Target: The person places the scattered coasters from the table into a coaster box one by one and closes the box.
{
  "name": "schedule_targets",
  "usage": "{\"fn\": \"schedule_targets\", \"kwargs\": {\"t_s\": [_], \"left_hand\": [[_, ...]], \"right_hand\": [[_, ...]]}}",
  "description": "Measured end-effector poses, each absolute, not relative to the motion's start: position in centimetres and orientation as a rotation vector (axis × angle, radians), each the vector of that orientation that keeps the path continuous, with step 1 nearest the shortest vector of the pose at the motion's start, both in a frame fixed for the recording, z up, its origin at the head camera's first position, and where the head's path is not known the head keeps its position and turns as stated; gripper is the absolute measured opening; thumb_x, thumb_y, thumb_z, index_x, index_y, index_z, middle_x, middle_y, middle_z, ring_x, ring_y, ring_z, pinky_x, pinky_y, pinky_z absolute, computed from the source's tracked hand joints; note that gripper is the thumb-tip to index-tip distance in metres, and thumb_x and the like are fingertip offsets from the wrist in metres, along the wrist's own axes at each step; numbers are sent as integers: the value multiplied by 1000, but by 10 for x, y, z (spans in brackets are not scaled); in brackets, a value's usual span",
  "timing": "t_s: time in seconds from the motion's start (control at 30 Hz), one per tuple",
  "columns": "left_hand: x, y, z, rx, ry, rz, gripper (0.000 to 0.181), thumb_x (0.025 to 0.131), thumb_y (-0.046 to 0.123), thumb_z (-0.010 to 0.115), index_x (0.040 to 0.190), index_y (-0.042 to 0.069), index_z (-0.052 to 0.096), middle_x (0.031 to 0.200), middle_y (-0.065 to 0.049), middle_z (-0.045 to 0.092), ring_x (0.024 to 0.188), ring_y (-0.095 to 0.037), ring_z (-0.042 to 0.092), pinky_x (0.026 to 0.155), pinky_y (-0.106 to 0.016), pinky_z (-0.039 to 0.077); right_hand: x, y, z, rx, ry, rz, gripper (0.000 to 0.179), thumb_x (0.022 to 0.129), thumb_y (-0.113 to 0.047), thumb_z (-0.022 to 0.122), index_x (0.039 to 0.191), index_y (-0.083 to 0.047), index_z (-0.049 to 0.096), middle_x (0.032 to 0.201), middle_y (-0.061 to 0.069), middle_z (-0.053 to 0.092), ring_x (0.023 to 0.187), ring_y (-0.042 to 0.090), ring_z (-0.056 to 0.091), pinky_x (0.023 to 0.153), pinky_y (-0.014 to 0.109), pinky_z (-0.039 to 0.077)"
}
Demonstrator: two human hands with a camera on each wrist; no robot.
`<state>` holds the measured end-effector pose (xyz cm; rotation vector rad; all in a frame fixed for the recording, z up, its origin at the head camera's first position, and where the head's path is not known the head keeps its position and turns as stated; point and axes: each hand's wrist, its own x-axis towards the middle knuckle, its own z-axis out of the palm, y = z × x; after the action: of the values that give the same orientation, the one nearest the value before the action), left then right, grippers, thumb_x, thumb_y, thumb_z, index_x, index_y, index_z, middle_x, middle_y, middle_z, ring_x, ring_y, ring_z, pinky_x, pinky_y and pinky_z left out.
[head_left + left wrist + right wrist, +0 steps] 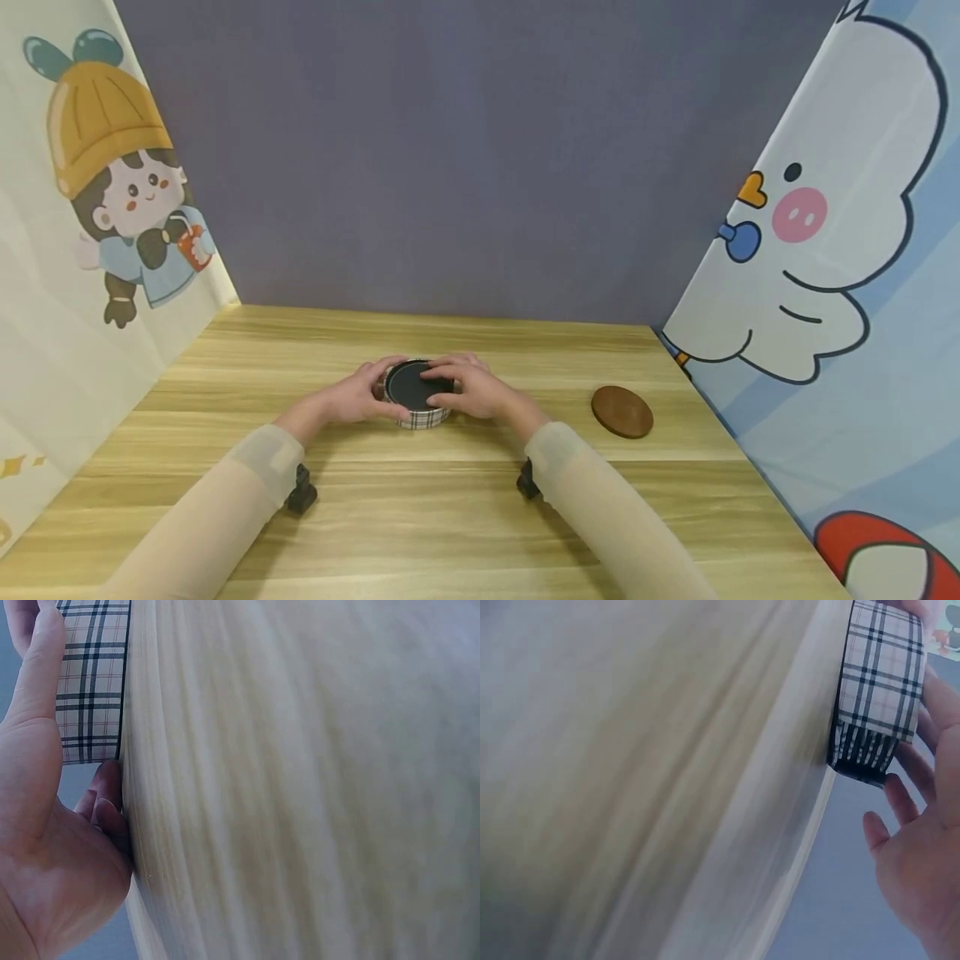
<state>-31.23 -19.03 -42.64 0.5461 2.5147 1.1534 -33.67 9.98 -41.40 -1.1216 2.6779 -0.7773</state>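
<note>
A low round box (423, 419) stands on the wooden table, with black-and-white plaid round its side and a dark, flat top or inside. My left hand (356, 396) grips it from the left, thumb along the near side. From the right, my right hand (474, 390) holds it with fingers bent over the rim and onto the dark part. The left wrist view shows the thumb against the plaid side (91, 682). In the right wrist view, a black-and-white striped section (862, 750) appears at the end of the plaid. Some fingers are hidden behind the box.
A flat brown disc (622, 411) lies on the table (420, 517) to the right of my right hand. A grey panel (450, 158) rises behind the table, and printed cartoon sheets flank it on the left and right.
</note>
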Motion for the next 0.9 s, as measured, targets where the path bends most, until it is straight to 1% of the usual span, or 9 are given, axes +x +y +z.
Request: {"fn": "schedule_targets", "kwargs": {"t_s": [0.07, 0.13, 0.23, 0.3, 0.37, 0.47, 0.6, 0.73, 0.9], "left_hand": [[-312, -189, -426, 539, 2517, 1161, 110, 93, 49, 89, 176, 22, 21, 149, -28, 35, 135, -39, 63, 110, -51, 50], [-312, -188, -427, 535, 2518, 1168, 110, 93, 48, 90, 176, 22, 21, 149, -28, 35, 134, -39, 63, 111, -52, 50], [-312, -187, -428, 533, 2521, 1188, 111, 92, 45, 92, 175, 22, 23, 148, -29, 36, 133, -39, 63, 113, -54, 49], [-312, -187, -429, 531, 2533, 1192, 111, 90, 44, 93, 175, 22, 24, 148, -29, 37, 133, -38, 63, 113, -56, 49], [-312, -187, -430, 528, 2545, 1193, 112, 90, 44, 93, 175, 22, 25, 148, -29, 38, 132, -38, 62, 114, -56, 48], [-312, -188, -431, 532, 2551, 1187, 112, 90, 43, 93, 175, 21, 24, 147, -29, 38, 132, -38, 62, 115, -58, 47], [-310, -189, -430, 543, 2551, 1183, 112, 91, 43, 93, 175, 19, 23, 146, -29, 39, 130, -37, 63, 113, -56, 48], [-308, -190, -428, 561, 2572, 1162, 113, 90, 45, 93, 175, 16, 24, 143, -29, 41, 125, -33, 63, 109, -50, 49], [-311, -189, -430, 530, 2558, 1167, 112, 90, 45, 93, 175, 22, 24, 146, -27, 39, 128, -34, 62, 111, -52, 49]], "right_hand": [[-334, 106, -413, -1109, 2680, -819, 56, 107, -48, 72, 157, -27, 62, 173, 5, 45, 163, 36, 33, 131, 65, 26], [-332, 115, -413, -1078, 2670, -874, 58, 106, -46, 73, 159, -25, 60, 171, 8, 45, 159, 35, 40, 128, 62, 35], [-328, 129, -413, -1038, 2643, -952, 64, 106, -42, 75, 163, -21, 53, 163, 11, 50, 138, 30, 59, 114, 54, 51], [-326, 140, -414, -1030, 2626, -987, 68, 107, -37, 75, 166, -18, 49, 155, 12, 55, 119, 23, 65, 102, 47, 57], [-324, 152, -415, -1030, 2621, -998, 70, 107, -34, 76, 167, -14, 46, 148, 13, 61, 107, 18, 65, 94, 41, 58], [-320, 169, -417, -1017, 2624, -985, 70, 107, -33, 75, 167, -11, 45, 141, 13, 65, 103, 13, 64, 91, 35, 57], [-314, 190, -417, -974, 2609, -981, 71, 108, -36, 74, 167, -11, 45, 137, 9, 66, 104, 13, 65, 91, 35, 56], [-309, 210, -417, -954, 2587, -987, 71, 108, -38, 73, 168, -12, 43, 136, 8, 64, 104, 15, 64, 90, 34, 56], [-299, 240, -417, -903, 2595, -1000, 72, 109, -41, 72, 168, -12, 44, 136, 10, 63, 106, 18, 62, 87, 33, 55]]}}
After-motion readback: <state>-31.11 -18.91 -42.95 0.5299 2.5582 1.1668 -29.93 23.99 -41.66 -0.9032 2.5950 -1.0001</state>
